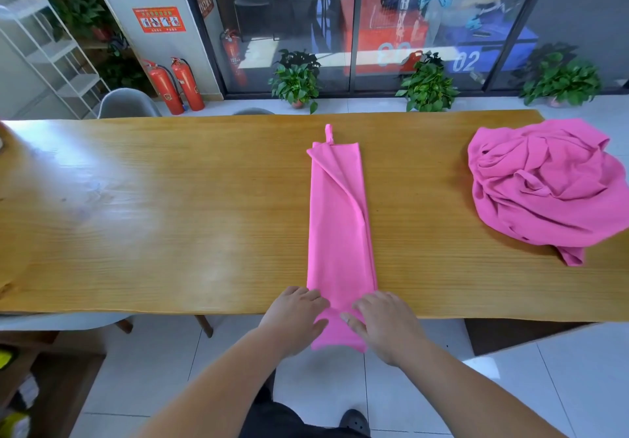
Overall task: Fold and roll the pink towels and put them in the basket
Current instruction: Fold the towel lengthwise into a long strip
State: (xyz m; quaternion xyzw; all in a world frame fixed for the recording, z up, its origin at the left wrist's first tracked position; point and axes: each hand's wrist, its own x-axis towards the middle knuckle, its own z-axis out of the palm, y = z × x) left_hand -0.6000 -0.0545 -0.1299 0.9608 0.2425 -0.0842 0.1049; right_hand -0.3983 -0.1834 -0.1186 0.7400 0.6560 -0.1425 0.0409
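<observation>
Pink, and folded lengthwise into a long narrow strip: the folded towel [340, 226], lying down the middle of the wooden table [170, 216], hanging loop [328, 133] at the far end, near end drooping over the table's front edge. Left hand [294, 315] laid on the strip's left side and right hand [384, 322] on its right, both at that near end, fingers loosely bent and pressing the cloth down, thumbs on top; no clear pinch to be seen. Looks like the very start of the roll. To do it well, probably: lift the overhanging end up onto the wood first, turn it over tightly for a firm core, then roll away from the body with both palms moving evenly, side edges kept in line. Worth smoothing beforehand the slanting flap towards the far end, the top layer there askew and liable to make the roll lopsided. Well apart on the right, a crumpled heap of pink towels [548, 185], not yet folded. No basket plainly in view, so no telling the finished roll's destination.
</observation>
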